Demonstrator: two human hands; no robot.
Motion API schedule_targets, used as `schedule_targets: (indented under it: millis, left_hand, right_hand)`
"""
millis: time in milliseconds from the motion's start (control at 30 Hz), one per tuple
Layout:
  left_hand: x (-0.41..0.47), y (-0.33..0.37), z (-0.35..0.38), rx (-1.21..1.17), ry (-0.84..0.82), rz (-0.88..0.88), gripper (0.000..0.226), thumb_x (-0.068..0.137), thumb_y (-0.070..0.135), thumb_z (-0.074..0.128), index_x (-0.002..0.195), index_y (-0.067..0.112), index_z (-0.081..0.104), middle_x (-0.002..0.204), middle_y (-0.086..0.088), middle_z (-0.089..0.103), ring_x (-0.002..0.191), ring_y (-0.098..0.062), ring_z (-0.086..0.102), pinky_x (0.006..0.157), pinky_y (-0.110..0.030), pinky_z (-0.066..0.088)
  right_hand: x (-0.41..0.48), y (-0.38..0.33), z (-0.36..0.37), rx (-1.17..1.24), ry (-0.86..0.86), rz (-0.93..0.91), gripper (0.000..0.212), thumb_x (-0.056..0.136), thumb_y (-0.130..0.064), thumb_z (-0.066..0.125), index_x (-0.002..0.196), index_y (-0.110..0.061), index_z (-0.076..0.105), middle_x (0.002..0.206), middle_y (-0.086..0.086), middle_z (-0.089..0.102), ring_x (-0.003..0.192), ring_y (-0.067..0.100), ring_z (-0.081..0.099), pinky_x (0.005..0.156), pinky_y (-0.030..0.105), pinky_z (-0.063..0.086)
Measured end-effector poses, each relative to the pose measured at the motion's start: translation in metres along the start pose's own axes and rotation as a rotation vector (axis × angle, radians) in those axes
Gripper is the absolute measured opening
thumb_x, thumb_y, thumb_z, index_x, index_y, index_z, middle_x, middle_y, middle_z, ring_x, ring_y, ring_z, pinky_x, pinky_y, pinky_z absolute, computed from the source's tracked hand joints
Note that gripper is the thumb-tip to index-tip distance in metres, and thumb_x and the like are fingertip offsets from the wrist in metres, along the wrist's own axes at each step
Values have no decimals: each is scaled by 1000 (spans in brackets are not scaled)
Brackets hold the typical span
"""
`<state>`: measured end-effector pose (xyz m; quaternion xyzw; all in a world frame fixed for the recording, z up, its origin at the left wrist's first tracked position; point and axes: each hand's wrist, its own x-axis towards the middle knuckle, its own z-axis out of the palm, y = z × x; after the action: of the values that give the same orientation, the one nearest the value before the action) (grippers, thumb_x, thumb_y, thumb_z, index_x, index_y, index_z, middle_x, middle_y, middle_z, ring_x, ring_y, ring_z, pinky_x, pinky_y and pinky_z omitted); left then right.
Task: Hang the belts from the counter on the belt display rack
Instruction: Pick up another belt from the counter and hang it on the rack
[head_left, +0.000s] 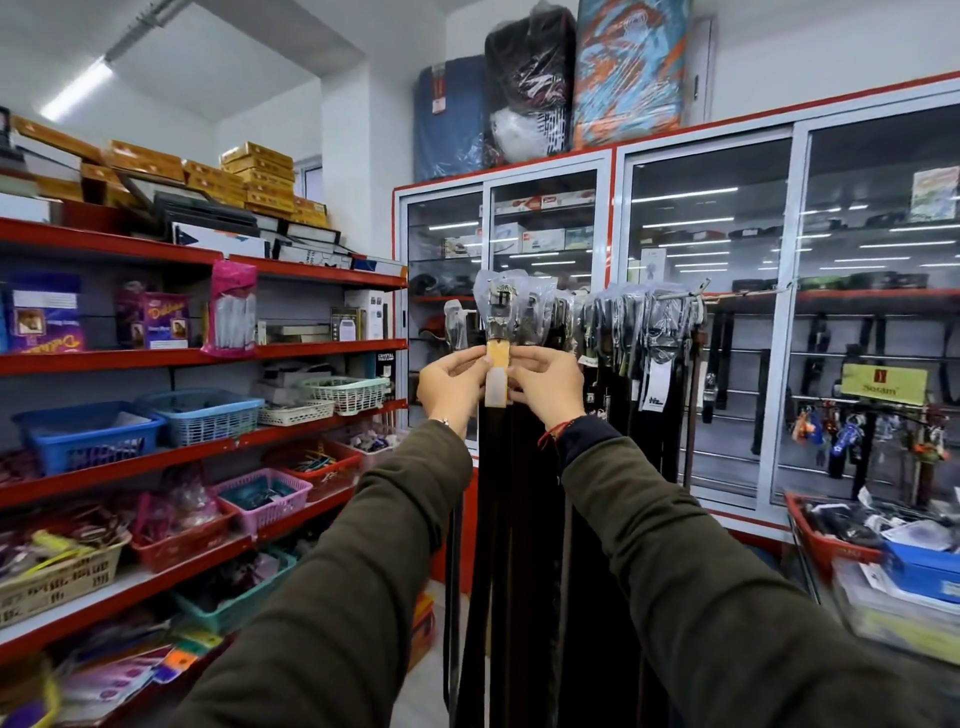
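A dark belt (497, 467) hangs straight down in front of me, its buckle end wrapped in clear plastic (500, 301) with a yellow-and-white tag (497, 379) below the buckle. My left hand (451, 387) pinches the belt at the tag from the left. My right hand (545, 387) pinches it from the right at the same height. The buckle sits level with the metal rod of the belt display rack (675, 297), at its left end. Many other dark belts (644, 364) in plastic hang along that rod. I cannot tell whether the held belt's hook is on the rod.
Red shelves (197, 358) with baskets and boxes run along the left. Glass-door cabinets (706, 312) stand behind the rack. A red basket (826, 540) and blue box (924, 569) of goods sit at the right on a counter. Wrapped mattresses lie on top of the cabinets.
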<state>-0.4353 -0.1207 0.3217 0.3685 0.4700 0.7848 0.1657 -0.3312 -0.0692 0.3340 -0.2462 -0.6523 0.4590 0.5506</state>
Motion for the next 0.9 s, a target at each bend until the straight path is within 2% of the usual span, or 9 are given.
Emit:
schedule_targets:
  millis: [67, 100, 200, 300, 433, 567, 667, 900]
  left_hand:
    - [-8, -10, 5, 161, 22, 114, 29, 91, 1, 63, 118, 10, 73, 115, -12, 76, 106, -23, 72, 97, -39, 58]
    - [-15, -14, 7, 231, 28, 177, 35, 93, 1, 58, 125, 10, 69, 122, -11, 73, 112, -22, 69, 100, -36, 56]
    - [-41, -36, 15, 414, 45, 375, 45, 98, 7, 53, 142, 11, 53, 145, -10, 54, 134, -22, 51, 114, -36, 42]
    - [-65, -67, 22, 518, 23, 509, 52, 99, 14, 50, 150, 16, 43, 156, -3, 36, 149, -20, 32, 123, -40, 30]
    - [-103, -106, 31, 703, -67, 614, 53, 100, 19, 49, 152, 20, 38, 164, 0, 28, 157, -22, 11, 128, -45, 19]
    - [-143, -149, 48, 761, -218, 569, 51, 101, 22, 47, 152, 24, 39, 165, 2, 26, 158, -21, 6, 130, -45, 6]
    - [-170, -181, 65, 758, -317, 521, 50, 102, 23, 47, 151, 24, 41, 165, 3, 27, 158, -20, 5, 130, -46, 5]
    - [-239, -240, 122, 746, -563, 436, 49, 101, 23, 47, 150, 25, 42, 164, 2, 29, 158, -22, 9, 129, -48, 6]
  right_hand:
    - [-7, 11, -5, -213, 21, -155, 37, 86, 3, 58, 119, -6, 70, 109, 9, 74, 96, 19, 71, 70, 6, 51]
    - [-12, 17, -8, -312, 40, -233, 38, 87, 2, 55, 122, -8, 69, 114, 7, 72, 101, 18, 69, 73, 4, 47]
    - [-32, 45, -20, -529, 116, -394, 37, 93, -11, 50, 127, -16, 64, 127, 2, 63, 118, 20, 57, 100, 25, 44]
    - [-53, 81, -40, -640, 185, -437, 40, 96, -22, 47, 135, -20, 57, 137, -2, 54, 130, 17, 47, 111, 33, 38]
    - [-86, 121, -77, -745, 258, -378, 46, 99, -30, 43, 144, -22, 46, 151, -1, 41, 146, 18, 31, 120, 37, 27]
    - [-121, 156, -124, -840, 284, -267, 48, 100, -33, 41, 146, -24, 43, 156, -1, 34, 151, 20, 22, 123, 44, 20]
    - [-147, 176, -160, -844, 338, -174, 47, 99, -34, 43, 145, -23, 44, 156, -1, 35, 149, 20, 25, 122, 46, 23]
    - [-203, 213, -250, -927, 501, 97, 52, 99, -30, 47, 148, -19, 39, 159, 5, 30, 151, 26, 20, 122, 48, 22]
